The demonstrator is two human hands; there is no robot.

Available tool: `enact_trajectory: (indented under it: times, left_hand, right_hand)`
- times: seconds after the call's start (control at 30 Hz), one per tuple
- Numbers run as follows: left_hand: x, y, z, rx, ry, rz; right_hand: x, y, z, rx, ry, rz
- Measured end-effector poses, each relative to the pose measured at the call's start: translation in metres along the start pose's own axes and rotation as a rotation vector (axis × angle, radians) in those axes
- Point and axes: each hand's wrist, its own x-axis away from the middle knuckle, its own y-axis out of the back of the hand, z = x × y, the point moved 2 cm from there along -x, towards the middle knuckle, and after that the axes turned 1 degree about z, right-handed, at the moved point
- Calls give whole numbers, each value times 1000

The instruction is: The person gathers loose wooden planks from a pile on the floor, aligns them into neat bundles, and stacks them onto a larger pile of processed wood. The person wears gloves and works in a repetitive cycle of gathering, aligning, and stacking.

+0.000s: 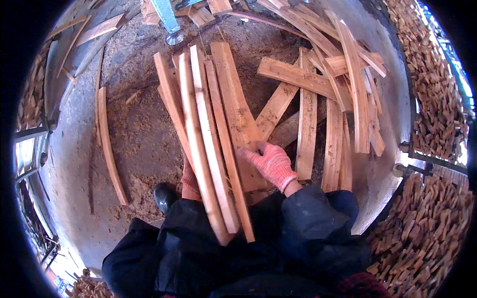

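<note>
I hold a bundle of several long wooden slats [208,129] across my lap, fanned out away from me. My left hand [189,180], in a pink knitted glove, grips the bundle from underneath and is mostly hidden by the slats. My right hand [269,163], in the same kind of glove, rests on top of the widest slat [237,107] at the right side of the bundle, fingers closed on its edge.
A loose pile of wooden slats [328,99] lies on the sawdust-covered floor [141,144] to the right. A single curved slat [110,149] lies at the left. Stacks of small wood blocks [432,99] fill the right side. My black shoe [164,196] shows below.
</note>
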Motion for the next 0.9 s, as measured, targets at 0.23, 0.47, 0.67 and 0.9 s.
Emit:
enact_trajectory:
  times: [0.23,0.47,0.67,0.9]
  left_hand:
    - [14,52,9,69,-45,199]
    - [11,65,-6,63,-90,224]
    - [8,22,-14,7,-97,111]
    - [16,13,-18,-33,-90,47]
  right_hand:
    - [-76,20,-5,-103,96,-221]
    - [-144,6,25,-147,0,-98]
    - [-114,-23,30,-335,83,-158]
    - [-105,-10,17,51,259,-188]
